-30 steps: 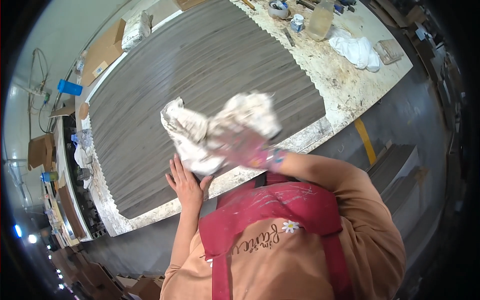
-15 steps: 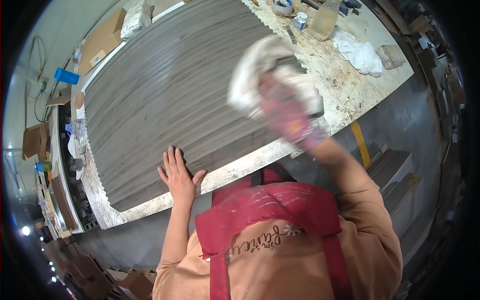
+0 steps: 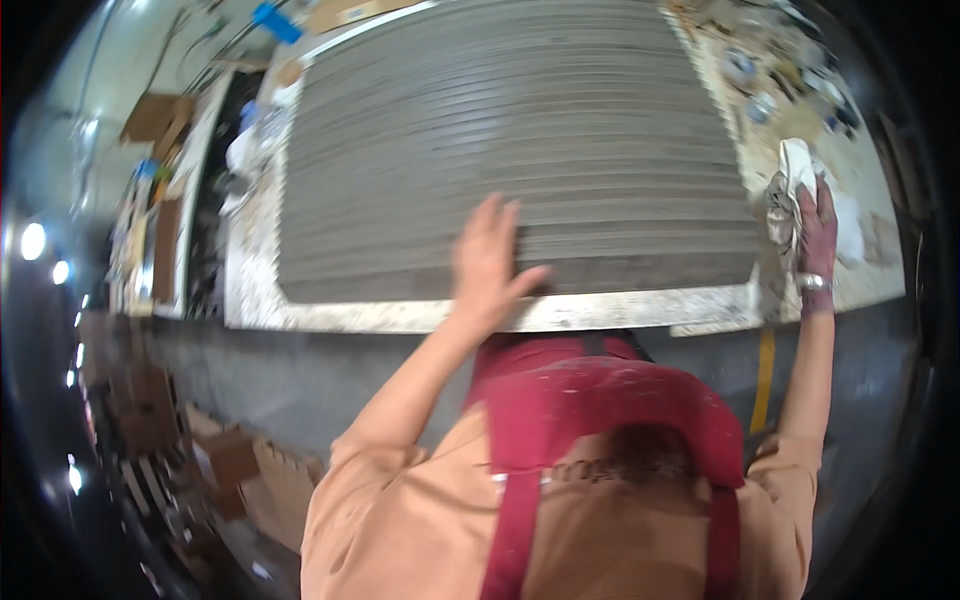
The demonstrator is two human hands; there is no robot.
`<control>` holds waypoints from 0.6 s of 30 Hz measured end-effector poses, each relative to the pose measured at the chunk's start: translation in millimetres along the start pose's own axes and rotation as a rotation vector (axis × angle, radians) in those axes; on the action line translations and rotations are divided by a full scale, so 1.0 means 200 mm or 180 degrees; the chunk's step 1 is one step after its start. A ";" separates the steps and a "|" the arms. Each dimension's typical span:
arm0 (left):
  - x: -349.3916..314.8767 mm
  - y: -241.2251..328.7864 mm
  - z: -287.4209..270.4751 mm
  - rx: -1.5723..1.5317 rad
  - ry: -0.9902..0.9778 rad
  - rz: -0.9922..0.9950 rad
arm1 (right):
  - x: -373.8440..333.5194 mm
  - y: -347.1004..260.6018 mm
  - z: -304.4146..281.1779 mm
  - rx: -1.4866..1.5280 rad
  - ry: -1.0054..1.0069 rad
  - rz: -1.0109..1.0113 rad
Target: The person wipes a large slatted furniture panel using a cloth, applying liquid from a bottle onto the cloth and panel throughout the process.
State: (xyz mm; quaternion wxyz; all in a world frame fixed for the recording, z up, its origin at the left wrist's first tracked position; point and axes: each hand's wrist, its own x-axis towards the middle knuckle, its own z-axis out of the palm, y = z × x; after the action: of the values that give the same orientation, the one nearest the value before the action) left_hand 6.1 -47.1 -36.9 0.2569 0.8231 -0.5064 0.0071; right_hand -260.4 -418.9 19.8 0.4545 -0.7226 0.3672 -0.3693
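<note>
A wide panel of grey wood-grain strips [image 3: 400, 180] with stepped side edges lies on the work table [image 3: 580, 312]. My left hand [image 3: 488, 262] rests near the panel's front edge, fingers stretched out and thumb apart; it is slightly blurred. Off the panel's right side, over the stained part of the table, my right hand [image 3: 819, 235] grips a crumpled white rag [image 3: 797, 165] with dark smudges. That hand looks purplish, as if gloved, with a pale band at the wrist. A second white cloth [image 3: 848, 228] lies just right of it.
Jars and small tools, blurred, clutter the far right, including a clear container [image 3: 761, 107]. A blue cup [image 3: 276, 22] stands at the far left near a cardboard box [image 3: 355, 12]. Cardboard boxes [image 3: 225, 465] sit on the floor at lower left. Yellow tape [image 3: 764, 380] marks the floor.
My right hand has swept the rag from over the panel's right part to beyond its right edge. The view has turned, and my left hand still lies at the panel's front edge.
</note>
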 end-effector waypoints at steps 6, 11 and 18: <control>0.48 0.48 0.09 -0.4471 0.0054 -0.0437 | -0.53 -0.18 0.75 0.0131 -0.1535 -0.0493; 0.39 0.31 -0.19 -0.1779 0.1486 0.0526 | -0.45 -0.24 0.51 -0.0548 -0.0865 -0.1393; -0.06 -0.14 0.15 0.0520 0.0429 0.0650 | -0.40 0.12 0.71 -0.3189 -0.0632 -0.1824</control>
State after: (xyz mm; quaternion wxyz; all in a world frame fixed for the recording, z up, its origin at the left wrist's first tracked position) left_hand 16.8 -40.7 -78.7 0.2204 0.7831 -0.5669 0.1297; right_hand -178.1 -302.0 -62.7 -0.0283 -0.9510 0.2426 -0.1894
